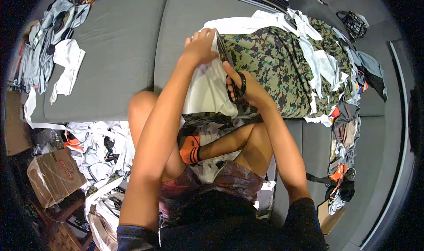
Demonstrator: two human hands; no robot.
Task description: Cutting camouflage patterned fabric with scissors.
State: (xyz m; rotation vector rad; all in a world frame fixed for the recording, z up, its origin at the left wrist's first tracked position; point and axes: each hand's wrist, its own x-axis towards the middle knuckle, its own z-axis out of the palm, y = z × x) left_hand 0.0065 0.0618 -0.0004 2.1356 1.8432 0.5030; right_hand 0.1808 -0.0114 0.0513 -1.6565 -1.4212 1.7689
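Observation:
My right hand [251, 88] is closed round the black-handled scissors [239, 92], with a finger and thumb at the loops. The blades point away from me along the edge between a white cloth [204, 89] and a green camouflage cloth [269, 70]. My left hand [201, 48] grips the far end of the white cloth with its fingers bent over it, and is slightly blurred. The white cloth hangs toward my lap, and the camouflage cloth spreads to the right. Whether the blades are apart is hard to see.
White strips [313, 65] lie over the camouflage cloth. Grey and white scraps [66, 30] are heaped at the left on the grey padded surface [110, 52]. A cardboard box [56, 178] stands at lower left beside white scraps. More scraps [344, 131] line the right. My crossed legs are below.

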